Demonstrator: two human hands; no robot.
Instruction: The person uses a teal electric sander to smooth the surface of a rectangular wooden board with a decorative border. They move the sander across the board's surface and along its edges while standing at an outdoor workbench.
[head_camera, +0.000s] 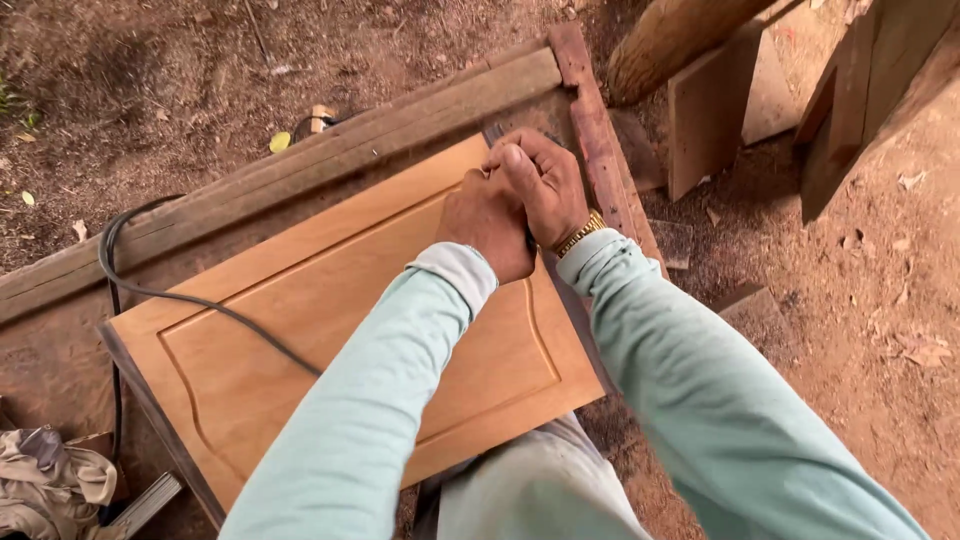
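Note:
A light orange wooden cabinet door panel (300, 330) with a raised, routed centre lies flat on a rough wooden workbench (300, 165). Both my hands are pressed together over the panel's far right corner. My left hand (488, 222) is fisted, knuckles up, resting on the panel. My right hand (545, 180), with a gold watch on its wrist, wraps over and beside the left one. Whatever is between the hands is hidden. A black cable (190, 300) runs across the panel toward my arms.
A reddish plank (600, 140) edges the bench on the right. Wooden boards (710, 105) and a thick post (670, 40) stand at the upper right on red dirt. A crumpled cloth (45, 485) lies at the lower left.

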